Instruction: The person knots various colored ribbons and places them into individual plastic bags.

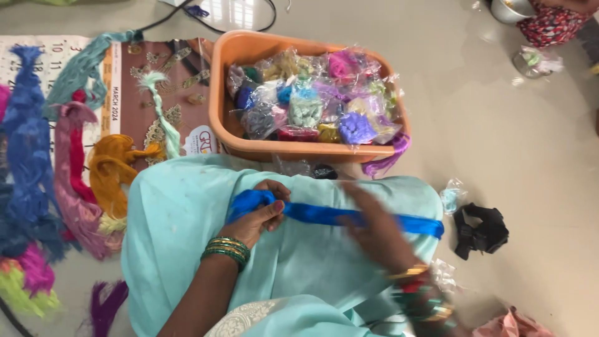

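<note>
At the centre of the frame a bright blue hank of thread (337, 215) lies stretched across the person's lap, over pale turquoise cloth (187, 212). The left hand (262, 215) is curled round the hank's bunched left end, fingers closed on it; the right hand (377, 234) lies over the hank further right, but it is blurred, so I cannot tell whether it pinches the strands or only presses on them. The likeliest trouble is a tangle: if the right hand slides unevenly along loose strands, they could knot or slip out of line. If the left hand's hold slackens, the bunched end could drop off the lap and spread on the floor (511, 137). The orange tub (219, 93) of bagged coloured thread sits just beyond the knees in the upper middle, and a purple hank (388, 159) trails over its right rim close to the blue one, so the two might catch together. More hanks, among them a mustard hank (112, 168), lie at the left, well apart.
</note>
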